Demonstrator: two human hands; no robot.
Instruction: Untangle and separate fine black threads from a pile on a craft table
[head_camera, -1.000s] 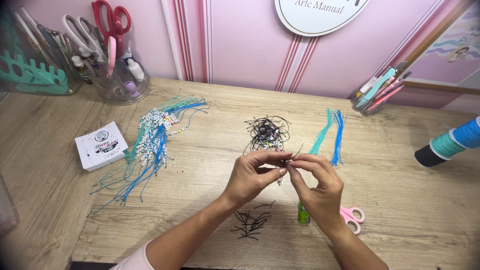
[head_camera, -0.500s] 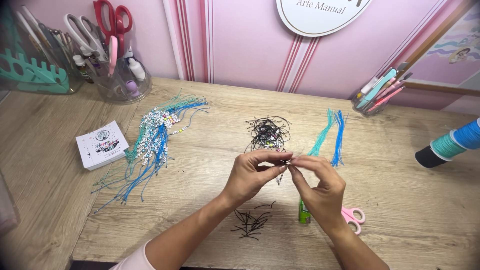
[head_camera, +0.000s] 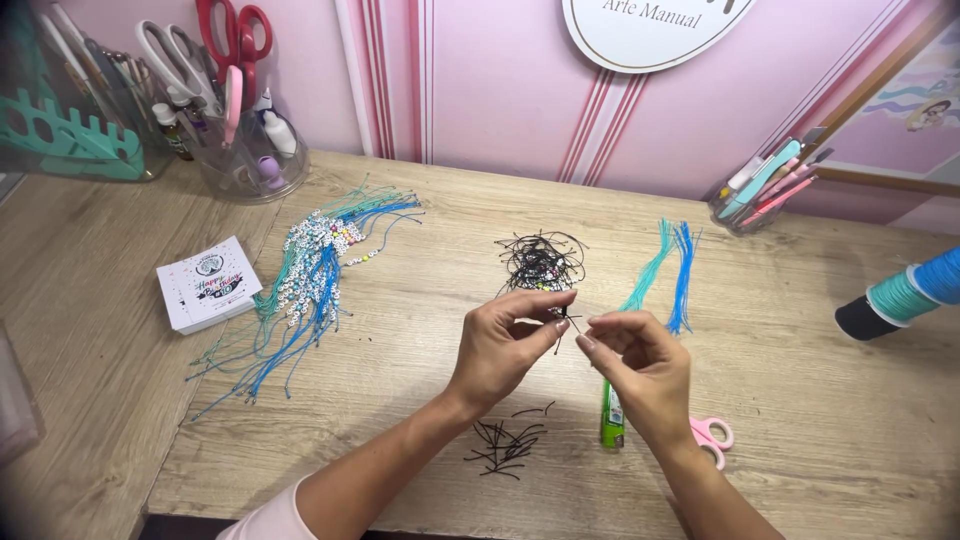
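Above the middle of a wooden worktop (head_camera: 400, 290), the left hand (head_camera: 500, 350) and right hand (head_camera: 640, 365) pinch a short, thin black cord (head_camera: 563, 322) between their fingertips, its frayed ends sticking out. Behind lies a tangle of black cords (head_camera: 540, 262); black offcuts (head_camera: 505, 445) lie below.

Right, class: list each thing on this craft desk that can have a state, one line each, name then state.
Left hand: pinching the black cord.
Right hand: fingertips closed at the cord.
Black cord: held above the desk.
Black cord pile: tangled.
Beaded bracelets: lying flat, heaped.
Green lighter: lying down.
Pink scissors: lying flat, partly hidden.
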